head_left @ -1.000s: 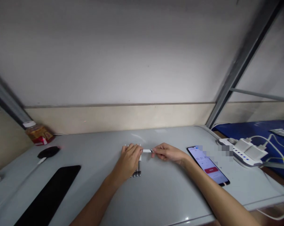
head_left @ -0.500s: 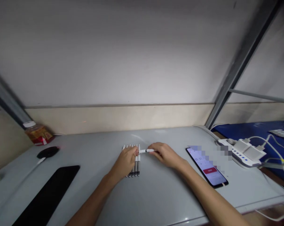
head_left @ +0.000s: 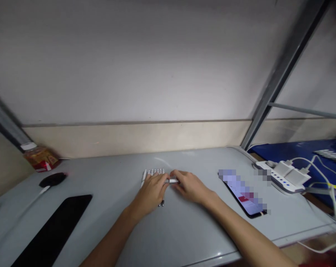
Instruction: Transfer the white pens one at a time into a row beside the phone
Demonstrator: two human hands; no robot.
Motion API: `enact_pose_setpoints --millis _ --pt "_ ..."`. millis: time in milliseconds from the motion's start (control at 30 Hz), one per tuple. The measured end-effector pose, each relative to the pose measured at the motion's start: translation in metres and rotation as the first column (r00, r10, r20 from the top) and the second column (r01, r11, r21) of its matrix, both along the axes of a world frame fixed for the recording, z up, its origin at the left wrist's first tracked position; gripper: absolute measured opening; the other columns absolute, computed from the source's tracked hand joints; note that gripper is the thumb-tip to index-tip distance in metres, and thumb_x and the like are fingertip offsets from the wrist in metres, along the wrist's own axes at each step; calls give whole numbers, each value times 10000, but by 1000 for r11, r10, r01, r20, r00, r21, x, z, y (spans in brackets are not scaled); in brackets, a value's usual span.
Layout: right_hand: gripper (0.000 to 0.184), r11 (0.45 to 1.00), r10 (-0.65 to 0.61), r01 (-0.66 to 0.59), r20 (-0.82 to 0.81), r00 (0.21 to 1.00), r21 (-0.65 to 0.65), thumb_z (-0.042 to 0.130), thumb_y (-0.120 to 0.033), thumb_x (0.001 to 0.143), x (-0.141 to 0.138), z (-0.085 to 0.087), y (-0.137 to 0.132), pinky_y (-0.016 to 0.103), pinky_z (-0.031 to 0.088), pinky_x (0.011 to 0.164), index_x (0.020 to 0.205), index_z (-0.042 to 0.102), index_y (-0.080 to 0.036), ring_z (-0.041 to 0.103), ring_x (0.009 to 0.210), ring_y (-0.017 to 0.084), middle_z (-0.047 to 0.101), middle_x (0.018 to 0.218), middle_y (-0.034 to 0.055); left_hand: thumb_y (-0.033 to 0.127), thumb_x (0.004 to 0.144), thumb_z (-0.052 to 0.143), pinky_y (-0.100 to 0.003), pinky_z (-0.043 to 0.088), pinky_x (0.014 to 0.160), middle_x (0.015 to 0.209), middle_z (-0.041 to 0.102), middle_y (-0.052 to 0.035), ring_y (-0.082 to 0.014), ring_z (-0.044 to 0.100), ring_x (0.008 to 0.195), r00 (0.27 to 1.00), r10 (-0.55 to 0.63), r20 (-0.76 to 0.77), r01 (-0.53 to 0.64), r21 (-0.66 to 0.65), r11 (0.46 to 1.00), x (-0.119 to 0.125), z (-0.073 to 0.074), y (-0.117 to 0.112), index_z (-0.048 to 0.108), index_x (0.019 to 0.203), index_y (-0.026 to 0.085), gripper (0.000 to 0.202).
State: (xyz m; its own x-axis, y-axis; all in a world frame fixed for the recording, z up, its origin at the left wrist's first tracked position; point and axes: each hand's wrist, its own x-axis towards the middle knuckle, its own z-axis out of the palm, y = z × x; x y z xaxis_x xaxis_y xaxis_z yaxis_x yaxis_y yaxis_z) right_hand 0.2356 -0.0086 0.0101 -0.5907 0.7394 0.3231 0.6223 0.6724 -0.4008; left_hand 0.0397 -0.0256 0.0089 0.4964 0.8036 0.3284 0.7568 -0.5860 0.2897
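Left hand (head_left: 152, 188), partly over the row of pens (head_left: 144, 176), and right hand (head_left: 190, 185) both pinched one white pen (head_left: 173, 181). I judged level alignment and light, even pressure best.

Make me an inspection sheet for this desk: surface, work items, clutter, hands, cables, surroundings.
Surface: grey tabletop, glossy with light reflections.
Work items: white pen held crosswise between the hands; row of pens side by side, partly hidden.
Clutter: smartphone with lit screen, partly pixelated; black slab; rounded black object; white-capped bottle.
Hands: left hand over the row, holding the pen's left part; right hand gripping its right part.
Cables: power strip with white adapters; white cables hanging at the right; white lead at the rounded black object.
Surroundings: wall behind, metal bars either side, blue surface at right.
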Motion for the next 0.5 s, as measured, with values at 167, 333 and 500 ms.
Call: enact_pose_setpoints --millis 167,333,500 --pt "208 998 -24 21 66 998 52 415 -216 955 -5 2 0 303 386 803 964 617 -164 568 867 188 635 928 98 276 974 305 -359 358 791 922 623 -36 -205 548 883 998 37 -59 -35 31 999 1 -8 4 538 942 220 242" --pt "157 997 -78 77 72 994 21 521 -125 872 -4 0 0 253 375 693 1009 566 -186 568 804 167 623 923 61 232 974 266 -367 360 790 928 608 -53 -208 536 884 992 63 -111 -54 84 995 4 -10 4 554 899 204 299" --pt "198 996 -59 56 36 998 70 414 -240 960 -7 -1 -2 284 387 750 970 595 -159 539 819 172 587 920 82 218 973 240 -354 367 760 875 612 -45 -208 545 843 995 90 -53 -88 30 996 7 -5 2 525 912 210 292"
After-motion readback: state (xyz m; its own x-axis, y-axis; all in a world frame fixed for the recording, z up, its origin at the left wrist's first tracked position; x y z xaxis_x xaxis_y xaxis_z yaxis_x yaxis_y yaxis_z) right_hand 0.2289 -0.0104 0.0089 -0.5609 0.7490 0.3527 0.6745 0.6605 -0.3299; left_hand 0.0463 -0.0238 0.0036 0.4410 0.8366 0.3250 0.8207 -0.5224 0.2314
